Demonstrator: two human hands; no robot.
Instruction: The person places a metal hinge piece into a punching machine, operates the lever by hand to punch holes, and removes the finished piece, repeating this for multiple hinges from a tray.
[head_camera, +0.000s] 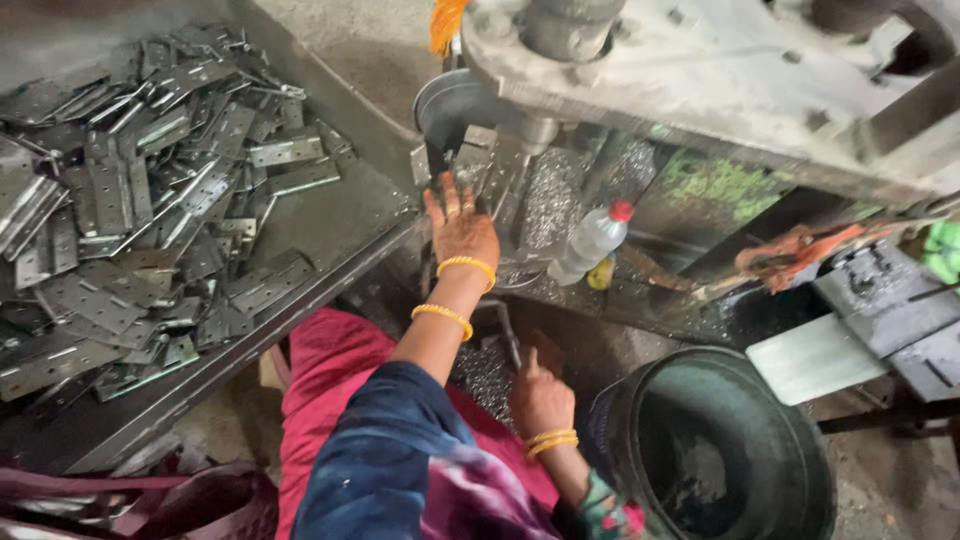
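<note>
My left hand (461, 228) reaches up to the base of a grey press machine (700, 70), fingers stretched out against small metal plates (478, 160) under its ram. Whether it grips a plate is hidden. It wears yellow bangles on the wrist. Lower down, my right hand (540, 398) is closed around the end of a bent metal rod (507, 330) in front of the machine, over a heap of shiny metal shavings (485, 375).
A dark metal tray (340, 215) at left holds a pile of several flat hinge plates (130, 210). A plastic bottle with a red cap (592, 240) stands by the machine. A large black round tub (725, 450) sits at lower right. Pink cloth covers my lap (335, 370).
</note>
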